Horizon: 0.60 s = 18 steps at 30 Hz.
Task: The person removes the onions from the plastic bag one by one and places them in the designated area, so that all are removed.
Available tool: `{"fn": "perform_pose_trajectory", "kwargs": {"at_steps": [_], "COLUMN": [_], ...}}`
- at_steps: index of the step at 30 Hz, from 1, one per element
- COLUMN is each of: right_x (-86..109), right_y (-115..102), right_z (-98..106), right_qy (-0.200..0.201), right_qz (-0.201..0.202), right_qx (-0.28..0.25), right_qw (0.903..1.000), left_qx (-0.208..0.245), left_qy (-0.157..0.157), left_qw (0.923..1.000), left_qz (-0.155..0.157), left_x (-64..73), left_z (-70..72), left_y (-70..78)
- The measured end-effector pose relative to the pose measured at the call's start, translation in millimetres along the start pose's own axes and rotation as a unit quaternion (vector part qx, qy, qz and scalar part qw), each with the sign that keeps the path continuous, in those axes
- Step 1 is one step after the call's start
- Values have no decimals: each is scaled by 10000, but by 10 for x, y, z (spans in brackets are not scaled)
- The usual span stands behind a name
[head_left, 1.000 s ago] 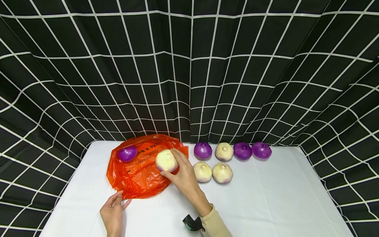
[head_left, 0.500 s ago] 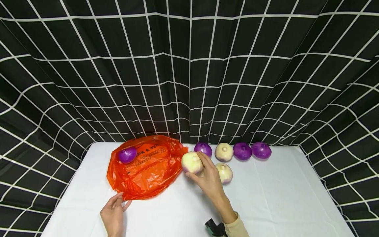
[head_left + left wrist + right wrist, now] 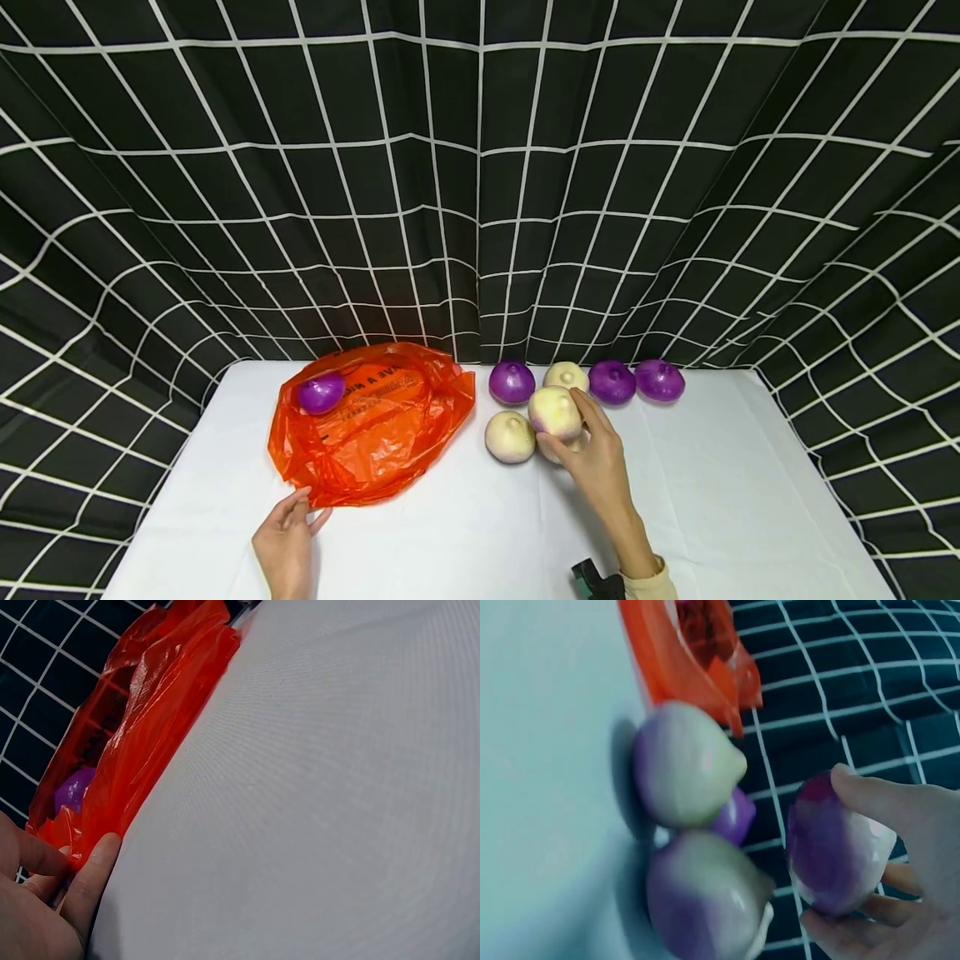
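My right hand [image 3: 600, 467] grips a white-and-purple turnip [image 3: 555, 412] between thumb and fingers, raised above the table. In the right wrist view this turnip [image 3: 832, 847] shows its purple underside. Beneath it in the head view, another turnip [image 3: 558, 450] is mostly covered, and a pale one [image 3: 510, 437] sits to its left. At the lower left, my left hand [image 3: 288, 537] pinches the near edge of an orange-red plastic bag [image 3: 375, 450]. The bag lies with its mouth spread, and a purple onion-like vegetable [image 3: 322, 392] is inside it at the left.
Along the table's back edge stand several vegetables: a purple one [image 3: 512, 382], a pale turnip [image 3: 566, 377] and two more purple ones, the outermost [image 3: 660, 381] at the right. A black gridded curtain [image 3: 480, 183] encloses the white tabletop [image 3: 712, 500] at the back and sides.
My right hand has carried the turnip rightward, from over the bag to above the front row of turnips. The left hand keeps its place at the bag's edge.
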State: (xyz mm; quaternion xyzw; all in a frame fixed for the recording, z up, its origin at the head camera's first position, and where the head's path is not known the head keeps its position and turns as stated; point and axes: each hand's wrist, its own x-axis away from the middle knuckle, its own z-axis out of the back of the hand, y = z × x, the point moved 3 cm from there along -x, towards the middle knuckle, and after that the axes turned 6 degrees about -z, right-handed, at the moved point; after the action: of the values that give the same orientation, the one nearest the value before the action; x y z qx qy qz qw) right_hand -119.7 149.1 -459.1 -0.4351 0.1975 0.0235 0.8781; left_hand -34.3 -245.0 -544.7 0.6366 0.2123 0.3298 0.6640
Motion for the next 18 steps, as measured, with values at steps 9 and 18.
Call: {"fn": "perform_pose_trajectory", "kwargs": {"at_steps": [9,18], "right_x": [51,222], "right_y": [222,432], "right_z": [256,401], "right_qy": [344,423], "right_qz": [-385,-885], "right_qx": [146,321], "right_qw": [9986,9947], "left_qx": [-54,-138], "left_qy": [-41,-43], "left_qw": [10000,9999], "left_qz": [-25,37], "left_x": [-11,-25], "left_z": [7,27], "left_y": [-1,-18]}}
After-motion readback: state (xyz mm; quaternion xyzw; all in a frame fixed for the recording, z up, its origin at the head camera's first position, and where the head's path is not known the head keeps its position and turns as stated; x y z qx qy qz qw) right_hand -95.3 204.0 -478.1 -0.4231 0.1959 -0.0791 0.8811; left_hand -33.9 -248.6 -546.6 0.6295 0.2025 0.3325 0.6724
